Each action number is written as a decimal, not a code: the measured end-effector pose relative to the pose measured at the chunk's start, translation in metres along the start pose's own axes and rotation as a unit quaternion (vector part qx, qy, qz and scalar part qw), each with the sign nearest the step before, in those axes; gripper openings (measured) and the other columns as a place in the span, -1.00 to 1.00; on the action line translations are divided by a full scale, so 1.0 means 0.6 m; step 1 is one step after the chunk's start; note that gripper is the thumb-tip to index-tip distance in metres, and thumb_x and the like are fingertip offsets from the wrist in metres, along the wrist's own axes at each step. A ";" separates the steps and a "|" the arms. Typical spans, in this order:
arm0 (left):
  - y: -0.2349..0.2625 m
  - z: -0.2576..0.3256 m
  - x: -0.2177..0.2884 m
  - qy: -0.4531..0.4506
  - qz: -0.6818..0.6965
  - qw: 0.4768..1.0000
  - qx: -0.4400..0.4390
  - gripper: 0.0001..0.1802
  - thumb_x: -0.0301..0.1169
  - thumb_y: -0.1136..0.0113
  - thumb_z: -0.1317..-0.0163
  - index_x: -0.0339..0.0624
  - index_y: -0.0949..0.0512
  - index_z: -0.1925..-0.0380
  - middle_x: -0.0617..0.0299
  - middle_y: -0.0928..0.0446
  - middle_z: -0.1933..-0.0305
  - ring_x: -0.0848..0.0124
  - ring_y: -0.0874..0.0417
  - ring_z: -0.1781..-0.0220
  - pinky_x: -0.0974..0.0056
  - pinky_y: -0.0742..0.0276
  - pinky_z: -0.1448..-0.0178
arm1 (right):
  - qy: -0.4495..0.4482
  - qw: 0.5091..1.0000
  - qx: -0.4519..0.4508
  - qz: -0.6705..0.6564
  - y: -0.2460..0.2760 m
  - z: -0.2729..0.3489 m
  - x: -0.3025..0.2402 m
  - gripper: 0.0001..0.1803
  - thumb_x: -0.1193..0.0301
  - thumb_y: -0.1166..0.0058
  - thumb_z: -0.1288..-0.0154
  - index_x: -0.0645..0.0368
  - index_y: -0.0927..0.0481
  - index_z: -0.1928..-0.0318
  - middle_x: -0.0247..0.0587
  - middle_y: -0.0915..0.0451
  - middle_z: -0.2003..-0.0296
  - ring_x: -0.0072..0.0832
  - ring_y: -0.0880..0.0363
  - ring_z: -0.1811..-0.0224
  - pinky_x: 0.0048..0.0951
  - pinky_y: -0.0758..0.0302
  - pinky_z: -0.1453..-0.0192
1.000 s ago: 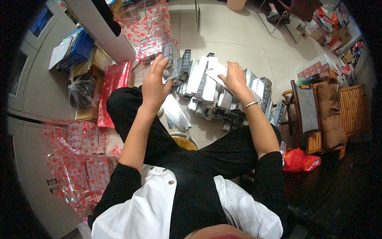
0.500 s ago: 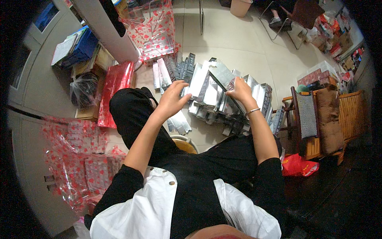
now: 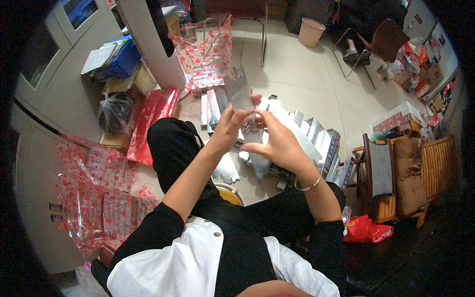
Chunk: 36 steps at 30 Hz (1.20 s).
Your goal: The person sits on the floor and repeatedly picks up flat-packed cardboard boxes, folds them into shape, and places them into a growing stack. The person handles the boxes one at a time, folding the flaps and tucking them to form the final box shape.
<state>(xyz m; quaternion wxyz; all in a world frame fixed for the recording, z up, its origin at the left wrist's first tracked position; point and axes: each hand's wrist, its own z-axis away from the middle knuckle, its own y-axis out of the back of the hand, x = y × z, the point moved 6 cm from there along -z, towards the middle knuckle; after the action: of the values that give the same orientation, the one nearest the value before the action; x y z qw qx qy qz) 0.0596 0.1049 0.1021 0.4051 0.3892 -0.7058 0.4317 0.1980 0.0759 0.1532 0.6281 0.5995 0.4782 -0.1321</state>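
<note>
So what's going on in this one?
A seated person holds a flat silver box up in front of them with both hands: the left hand grips its lower edge and the right hand is at its lower end beside it. Below, on the tiled floor, lies a heap of similar silver boxes. Clear bags with red hearts holding more boxes stand ahead and at the person's left.

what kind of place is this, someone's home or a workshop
Probably a home room used for packing goods. The person sits over a tiled floor strewn with flat silver boxes, heart-printed bags of packed boxes stand around, and wooden chairs sit to the right.
</note>
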 end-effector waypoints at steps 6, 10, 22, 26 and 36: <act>-0.051 0.043 0.051 0.086 0.138 0.980 -0.114 0.18 0.44 -0.25 -0.01 -0.38 -0.26 -0.33 -0.06 -0.48 -0.19 0.24 -0.57 -0.19 0.15 -0.51 -0.29 | 0.162 0.936 0.301 0.081 0.102 0.021 -0.075 -0.55 0.33 -0.30 -0.23 0.21 -0.58 -0.10 0.03 -0.50 -0.15 -0.05 -0.52 -0.15 -0.18 -0.49 -0.21; -0.074 0.057 0.047 0.143 0.156 0.963 -0.165 0.24 0.44 -0.33 0.09 -0.39 -0.27 -0.32 -0.10 -0.49 -0.16 0.23 -0.62 -0.13 0.14 -0.53 -0.26 | 0.215 0.946 0.238 0.045 0.091 0.016 -0.086 -0.63 0.51 -0.21 -0.28 0.23 -0.60 -0.11 0.02 -0.47 -0.19 -0.11 -0.49 -0.25 -0.25 -0.44 -0.30; -0.072 0.077 0.054 0.156 0.102 0.959 -0.215 0.14 0.25 -0.52 0.15 -0.43 -0.37 -0.24 -0.02 -0.54 -0.14 0.24 -0.62 -0.17 0.17 -0.47 -0.36 | 0.203 0.974 -0.012 -0.104 0.105 0.020 -0.073 -0.75 0.34 -0.42 -0.12 0.24 -0.63 0.35 0.01 -0.59 -0.01 -0.16 -0.58 -0.10 -0.25 -0.45 -0.20; -0.053 0.071 0.057 0.202 0.030 0.973 -0.106 -0.20 0.04 -0.53 0.10 -0.35 -0.53 -0.01 0.10 -0.67 0.12 0.39 -0.71 0.11 0.30 -0.62 -0.05 | 0.239 0.968 -0.013 -0.079 0.109 0.023 -0.071 -0.73 0.44 -0.44 -0.07 0.22 -0.63 0.24 -0.05 -0.55 -0.10 -0.32 -0.55 -0.13 -0.30 -0.44 -0.23; -0.074 0.016 0.033 0.184 0.014 0.983 -0.021 -0.62 -0.31 -0.46 -0.17 -0.36 -0.60 0.14 0.19 -0.68 0.25 0.50 -0.69 0.30 0.35 -0.64 0.22 | -0.031 0.937 0.204 -0.283 0.068 -0.010 0.015 -0.41 -0.02 0.03 -0.53 0.18 -0.53 0.54 -0.54 -0.36 0.60 -0.70 -0.30 0.48 -0.48 -0.30 0.45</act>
<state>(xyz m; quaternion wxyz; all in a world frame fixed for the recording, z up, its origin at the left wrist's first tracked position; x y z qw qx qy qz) 0.0898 0.0779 0.1304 0.5303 0.2844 -0.6335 0.4864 0.2297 0.0948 0.1730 0.4431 0.5508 0.5710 -0.4173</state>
